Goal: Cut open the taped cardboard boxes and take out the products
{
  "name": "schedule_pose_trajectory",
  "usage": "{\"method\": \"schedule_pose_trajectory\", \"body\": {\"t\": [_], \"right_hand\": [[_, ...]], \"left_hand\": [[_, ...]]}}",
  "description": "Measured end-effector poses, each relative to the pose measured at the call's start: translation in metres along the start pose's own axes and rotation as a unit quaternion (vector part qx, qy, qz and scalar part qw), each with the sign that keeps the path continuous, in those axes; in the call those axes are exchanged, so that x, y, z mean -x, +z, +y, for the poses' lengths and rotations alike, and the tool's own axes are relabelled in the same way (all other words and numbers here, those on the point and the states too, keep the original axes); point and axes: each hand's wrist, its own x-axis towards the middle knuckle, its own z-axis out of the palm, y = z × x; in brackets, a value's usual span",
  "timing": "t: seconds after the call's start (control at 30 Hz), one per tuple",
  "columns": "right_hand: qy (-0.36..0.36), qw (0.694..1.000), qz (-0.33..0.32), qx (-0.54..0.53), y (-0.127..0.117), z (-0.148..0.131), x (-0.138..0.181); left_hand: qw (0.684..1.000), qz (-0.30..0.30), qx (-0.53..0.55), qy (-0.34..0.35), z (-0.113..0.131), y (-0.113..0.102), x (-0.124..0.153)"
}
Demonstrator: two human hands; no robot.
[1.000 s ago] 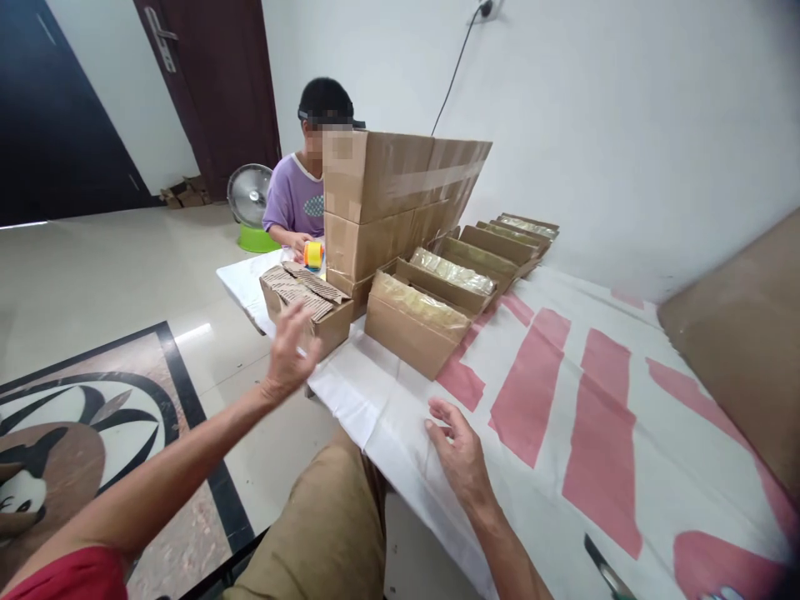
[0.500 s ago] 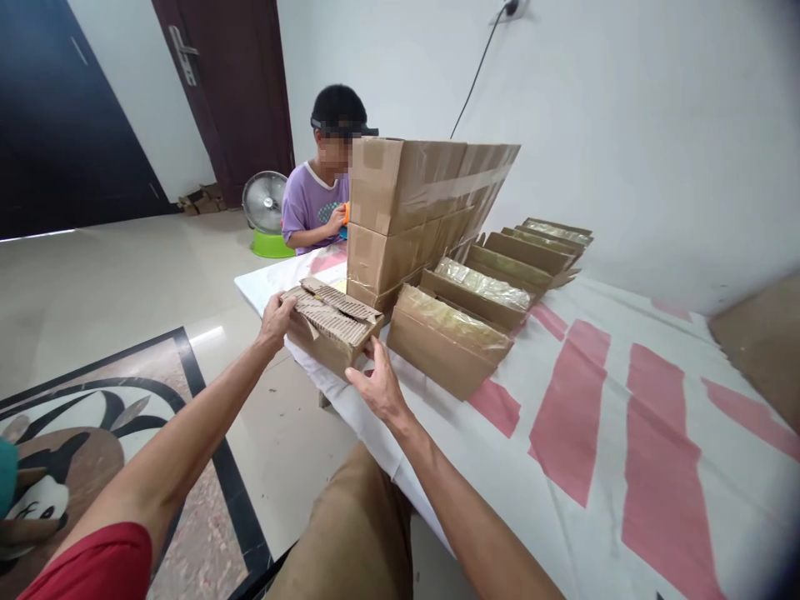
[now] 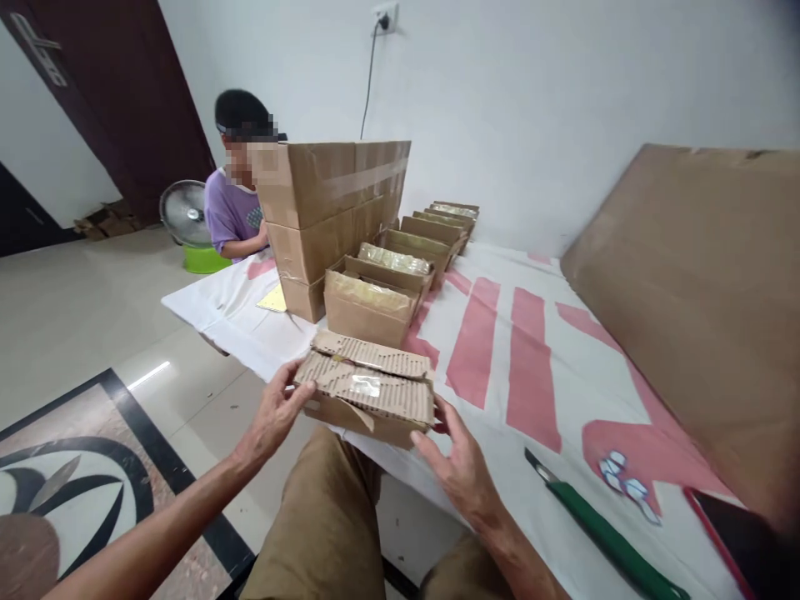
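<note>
Fingers bent around both ends of 1 cardboard box point(image 3: 368, 382), lower centre of the frame.
The left end is held by the left hand point(image 3: 279, 410), thumb laid over the top edge; the right end is cupped by the right hand point(image 3: 461, 458), thumb parted from fingers; the box's long axis is run left to right between them, neither hand being nearer; beyond, an open box point(image 3: 368, 321) is seen; a green knife point(image 3: 611, 532) is placed lower right.
</note>
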Motion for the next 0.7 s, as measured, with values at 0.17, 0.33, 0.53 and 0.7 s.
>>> {"method": "schedule_pose_trajectory", "body": {"t": [0.17, 0.33, 0.53, 0.7], "right_hand": [[0.07, 0.989, 0.131, 0.007, -0.053, 0.026, 0.043], [0.076, 0.976, 0.203, -0.022, -0.05, 0.039, 0.058], [0.115, 0.968, 0.216, -0.055, -0.027, 0.073, 0.071], [0.128, 0.964, 0.217, -0.087, -0.024, 0.096, 0.08]], "left_hand": [[0.995, -0.091, 0.024, 0.021, 0.002, 0.067, 0.026], [0.993, -0.106, 0.025, 0.041, 0.0, 0.094, 0.037], [0.996, -0.064, 0.064, 0.024, -0.004, 0.074, 0.024], [0.998, -0.012, -0.007, 0.059, -0.005, 0.068, -0.041]]}}
